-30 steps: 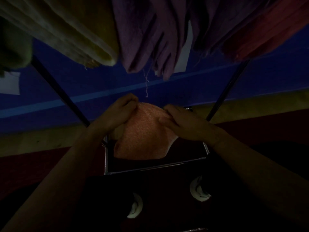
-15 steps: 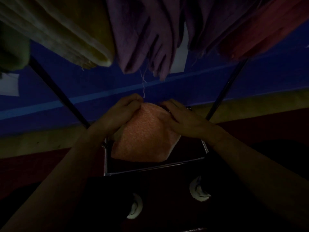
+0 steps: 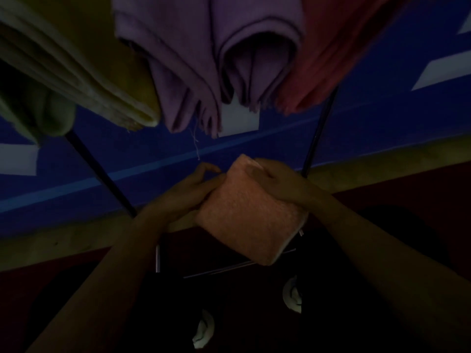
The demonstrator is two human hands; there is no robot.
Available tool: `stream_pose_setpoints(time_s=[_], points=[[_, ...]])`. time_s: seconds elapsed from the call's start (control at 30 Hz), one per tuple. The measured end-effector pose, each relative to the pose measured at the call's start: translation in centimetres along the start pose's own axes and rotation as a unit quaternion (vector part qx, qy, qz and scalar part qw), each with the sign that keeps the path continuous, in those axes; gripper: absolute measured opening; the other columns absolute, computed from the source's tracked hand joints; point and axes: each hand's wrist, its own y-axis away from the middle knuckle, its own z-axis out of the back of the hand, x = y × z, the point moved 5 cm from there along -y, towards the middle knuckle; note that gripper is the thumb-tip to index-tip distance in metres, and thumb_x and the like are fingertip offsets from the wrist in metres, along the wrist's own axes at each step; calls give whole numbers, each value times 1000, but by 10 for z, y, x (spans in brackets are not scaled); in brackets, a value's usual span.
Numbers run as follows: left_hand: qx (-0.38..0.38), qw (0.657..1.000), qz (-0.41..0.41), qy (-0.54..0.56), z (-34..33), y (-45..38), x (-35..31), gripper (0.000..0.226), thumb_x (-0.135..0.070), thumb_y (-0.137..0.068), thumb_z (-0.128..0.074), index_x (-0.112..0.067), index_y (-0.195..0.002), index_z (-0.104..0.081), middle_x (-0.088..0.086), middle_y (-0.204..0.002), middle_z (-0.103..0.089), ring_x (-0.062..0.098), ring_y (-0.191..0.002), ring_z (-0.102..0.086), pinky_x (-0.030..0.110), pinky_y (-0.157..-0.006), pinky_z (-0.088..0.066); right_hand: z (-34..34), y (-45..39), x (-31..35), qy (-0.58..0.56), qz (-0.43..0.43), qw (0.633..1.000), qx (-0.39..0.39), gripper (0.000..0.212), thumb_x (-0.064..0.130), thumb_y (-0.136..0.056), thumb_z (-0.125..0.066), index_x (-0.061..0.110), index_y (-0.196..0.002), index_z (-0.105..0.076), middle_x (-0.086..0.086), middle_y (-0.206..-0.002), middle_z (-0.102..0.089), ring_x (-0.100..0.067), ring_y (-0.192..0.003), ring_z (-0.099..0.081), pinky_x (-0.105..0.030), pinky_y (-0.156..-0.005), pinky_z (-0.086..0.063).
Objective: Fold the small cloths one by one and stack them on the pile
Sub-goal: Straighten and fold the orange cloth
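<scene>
Peach-orange terry, folded into a thick square, was noted at the centre of the dim scene: the small cloth (image 3: 251, 220) was held up between both hands over a dark metal-edged frame (image 3: 158, 258), its near corner hanging down toward the frame's near rail. The right hand (image 3: 277, 183) was laid over the cloth's far right corner, fingers curled round the edge and clamped on it. The left hand (image 3: 188, 192) was set against the cloth's left edge, fingertips bent in and touching the fabric; a pinch was probably being made there, though the poor light left the exact hold uncertain. A paler layer was seen along the cloth's right edge, where the fold showed its thickness.

Hanging cloths were recorded across the far top: a yellow-green cloth (image 3: 84, 59) at the left, a purple cloth (image 3: 204, 52) in the middle with a loose thread (image 3: 195, 145) dangling from its hem, and a red cloth (image 3: 339, 47) at the right. Two dark slanted rods (image 3: 102, 174) were seen running down behind the hands. A blue wall (image 3: 382, 128) with a lighter stripe was noted behind. Near the bottom, two pale shapes (image 3: 204, 329) were made out in the dark, too dim to identify. No pile could be picked out.
</scene>
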Motion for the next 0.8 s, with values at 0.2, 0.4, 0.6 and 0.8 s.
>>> stream_pose_setpoints(time_s=[0.2,0.4,0.6,0.8], points=[[65,990,-121,-33,-23,48,-18,23,-30,-100,-54,-12,-109,-65,-4,-104,-72,10,-98,-67,18,-82,-50,51,49,-3,-27,-53,997,-56,31,43,-104,-40,30,-126,-57,10,-121,-61,0,-106,-58,-15,-90,-40],[136,967,-189,-106,-69,82,-62,34,-17,-84,-78,-18,-116,-67,-3,-117,-71,13,-111,-66,27,-97,-51,83,95,-1,-60,-105,987,-110,47,47,-103,-38,23,-142,-48,7,-127,-51,-9,-113,-46,-26,-97,-32],[-1,929,-342,-141,-99,86,-118,19,-26,-82,-81,-19,-94,-68,-2,-100,-62,18,-95,-63,49,-92,-52,110,131,4,-216,-126,948,-198,47,62,-95,-43,29,-125,-57,8,-108,-58,2,-87,-52,-30,-91,-37],[-23,903,-399,-158,-126,94,-184,13,-24,-82,-80,-22,-91,-70,-4,-93,-71,21,-88,-67,48,-82,-54,128,146,8,-365,-108,908,-178,47,57,-95,-48,23,-126,-59,4,-108,-66,-11,-99,-62,-29,-79,-48]])
